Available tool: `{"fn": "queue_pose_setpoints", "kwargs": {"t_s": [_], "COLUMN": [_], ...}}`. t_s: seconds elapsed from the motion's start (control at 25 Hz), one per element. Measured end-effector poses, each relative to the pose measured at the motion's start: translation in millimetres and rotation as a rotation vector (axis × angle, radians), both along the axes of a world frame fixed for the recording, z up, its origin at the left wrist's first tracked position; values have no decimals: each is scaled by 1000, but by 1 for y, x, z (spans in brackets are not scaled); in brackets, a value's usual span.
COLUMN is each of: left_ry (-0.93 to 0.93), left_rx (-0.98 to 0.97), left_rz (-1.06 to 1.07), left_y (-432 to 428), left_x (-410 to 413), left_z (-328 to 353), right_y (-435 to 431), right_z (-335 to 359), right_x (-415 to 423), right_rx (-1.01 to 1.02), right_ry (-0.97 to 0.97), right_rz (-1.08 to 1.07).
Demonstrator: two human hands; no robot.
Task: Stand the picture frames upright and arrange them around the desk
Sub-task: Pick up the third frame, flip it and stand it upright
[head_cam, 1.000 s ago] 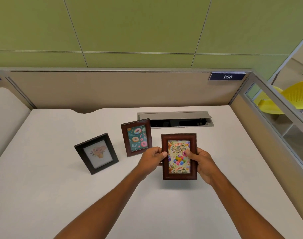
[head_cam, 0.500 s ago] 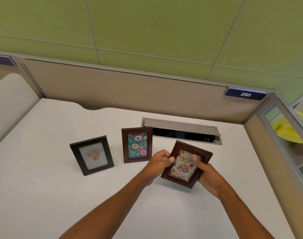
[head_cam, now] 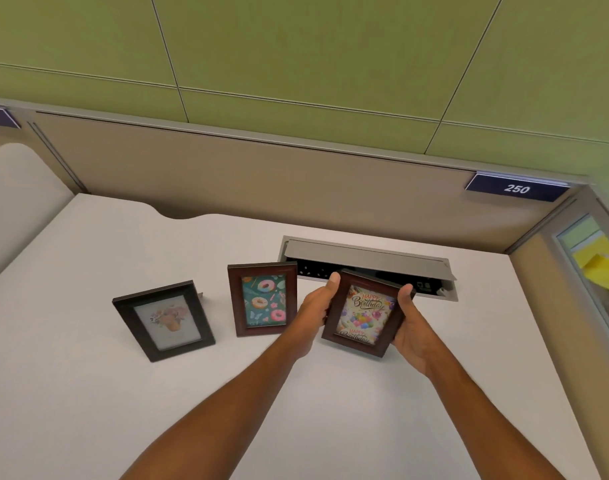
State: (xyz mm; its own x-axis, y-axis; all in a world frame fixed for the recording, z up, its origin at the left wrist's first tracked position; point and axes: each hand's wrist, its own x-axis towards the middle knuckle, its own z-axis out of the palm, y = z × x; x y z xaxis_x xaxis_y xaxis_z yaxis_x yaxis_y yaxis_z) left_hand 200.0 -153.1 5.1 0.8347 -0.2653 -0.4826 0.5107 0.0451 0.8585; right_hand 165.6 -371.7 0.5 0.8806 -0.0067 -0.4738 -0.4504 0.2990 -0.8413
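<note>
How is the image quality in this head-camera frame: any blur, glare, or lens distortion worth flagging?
Head view: lighting soft and even, with only faint shadows beside the flower frame and doughnut frame; the partition rail bows from wide-angle distortion; the birthday frame, gripped by the left hand and right hand, looks slightly soft, its lower lettering hard to read; no strong glare on any glass.
</note>
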Motion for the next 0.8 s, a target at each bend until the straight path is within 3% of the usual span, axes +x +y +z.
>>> {"fn": "queue_pose_setpoints", "kwargs": {"t_s": [0.8], "left_ry": [80], "left_rx": [47], "left_rz": [38], "left_y": [-12], "left_x": [9], "left_z": [-19], "right_y": [-7], "right_z": [-12], "right_x": [19], "right_rx": [-212], "right_ry": [133], "right_rz": [70]}}
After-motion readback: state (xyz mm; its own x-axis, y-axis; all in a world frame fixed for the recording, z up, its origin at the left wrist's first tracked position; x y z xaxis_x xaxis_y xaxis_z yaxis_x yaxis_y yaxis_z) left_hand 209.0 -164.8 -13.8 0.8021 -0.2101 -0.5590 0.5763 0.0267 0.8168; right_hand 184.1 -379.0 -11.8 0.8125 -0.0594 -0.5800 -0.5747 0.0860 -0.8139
